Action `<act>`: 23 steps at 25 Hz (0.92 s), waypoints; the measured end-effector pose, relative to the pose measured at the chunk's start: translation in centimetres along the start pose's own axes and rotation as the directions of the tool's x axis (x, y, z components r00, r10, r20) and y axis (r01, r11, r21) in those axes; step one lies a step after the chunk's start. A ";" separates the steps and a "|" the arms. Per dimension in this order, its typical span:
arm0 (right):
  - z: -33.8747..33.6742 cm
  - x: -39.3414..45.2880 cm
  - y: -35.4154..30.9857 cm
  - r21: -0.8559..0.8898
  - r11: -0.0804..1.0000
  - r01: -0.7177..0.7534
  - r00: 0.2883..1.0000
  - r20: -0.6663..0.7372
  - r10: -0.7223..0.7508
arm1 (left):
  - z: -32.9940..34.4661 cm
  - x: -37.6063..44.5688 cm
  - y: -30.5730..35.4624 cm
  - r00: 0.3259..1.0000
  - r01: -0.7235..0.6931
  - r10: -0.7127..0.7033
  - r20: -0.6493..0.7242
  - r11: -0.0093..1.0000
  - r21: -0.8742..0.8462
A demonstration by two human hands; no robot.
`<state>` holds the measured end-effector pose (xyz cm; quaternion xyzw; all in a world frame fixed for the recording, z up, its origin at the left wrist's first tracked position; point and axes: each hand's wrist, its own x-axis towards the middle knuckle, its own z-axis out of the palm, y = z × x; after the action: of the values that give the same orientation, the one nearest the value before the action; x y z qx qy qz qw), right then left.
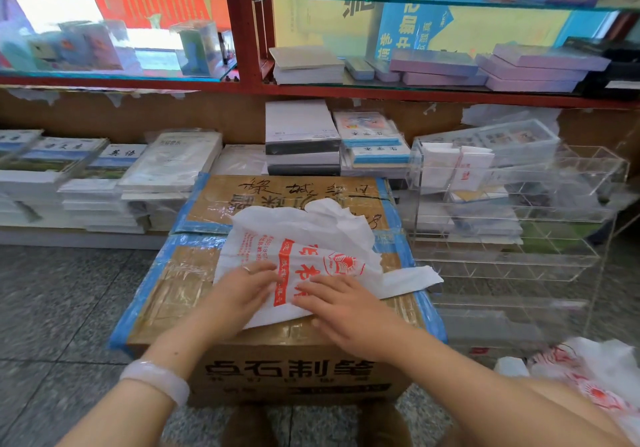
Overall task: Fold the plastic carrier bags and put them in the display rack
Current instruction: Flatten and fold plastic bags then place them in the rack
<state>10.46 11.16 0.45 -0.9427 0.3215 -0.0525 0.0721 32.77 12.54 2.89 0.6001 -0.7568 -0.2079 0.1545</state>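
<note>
Left hand [242, 282] flat, fingers straight, pressing the near left part of the white carrier bag [304, 249]; right hand [341, 306] likewise spread wide and flat on the bag's near edge, palm down, gripping nothing. Placed side by side, probably to smooth out trapped air and hold the thin film still before a fold. Bag lying crumpled across the top of a taped cardboard box [277, 360], red print upward, one handle trailing off to the right, the far part puffed up and not yet flattened. Box apparently serving as a work surface at a convenient height. Just to the right, the clear acrylic display rack [519, 249], a few folded white bags already standing in its top compartment, lower compartments looking unfilled. More loose printed bags [595, 374] heaped at lower right, within reach, presumably waiting their turn
</note>
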 end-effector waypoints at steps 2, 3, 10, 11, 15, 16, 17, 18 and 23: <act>1.3 0.3 0.7 -0.007 0.985 -0.172 0.938 0.303 0.166 | 2.9 0.5 -1.1 0.977 -0.030 -0.027 0.213 0.966 0.257; 1.6 0.2 1.2 -0.040 0.973 -0.225 0.911 0.347 0.225 | 3.8 0.6 -1.7 0.960 0.009 -0.108 0.259 0.933 0.359; -0.1 -2.1 5.3 -0.165 0.796 -0.582 0.690 0.418 0.591 | 3.7 1.1 -3.1 0.852 0.299 -0.446 0.276 0.845 0.444; -0.6 -2.4 5.1 -0.189 0.799 -0.571 0.671 0.453 0.587 | 3.4 1.0 -3.0 0.842 0.308 -0.457 0.286 0.843 0.441; -2.7 -4.3 4.0 -0.290 0.816 -0.499 0.589 0.578 0.565 | 2.8 0.3 -2.8 0.814 0.287 -0.454 0.363 0.857 0.428; -3.3 -4.6 4.2 -0.260 0.807 -0.530 0.594 0.565 0.573 | 2.5 0.0 -2.7 0.813 0.270 -0.440 0.381 0.865 0.423; -4.1 -4.6 4.6 -0.204 0.787 -0.582 0.617 0.519 0.591 | 2.0 -0.1 -2.6 0.819 0.262 -0.426 0.386 0.874 0.409; -4.8 -4.4 5.1 -0.136 0.755 -0.642 0.651 0.423 0.630 | 1.4 -0.1 -2.6 0.846 0.267 -0.400 0.351 0.890 0.370; -6.9 -0.6 6.5 0.277 0.680 -0.679 0.672 -0.138 0.727 | -1.2 1.9 -2.6 0.844 0.374 -0.436 -0.312 0.896 -0.240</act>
<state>5.13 5.73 6.12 -0.7187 0.6601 -0.1650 0.1432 35.10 10.00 2.62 0.7589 -0.5510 -0.1867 0.2925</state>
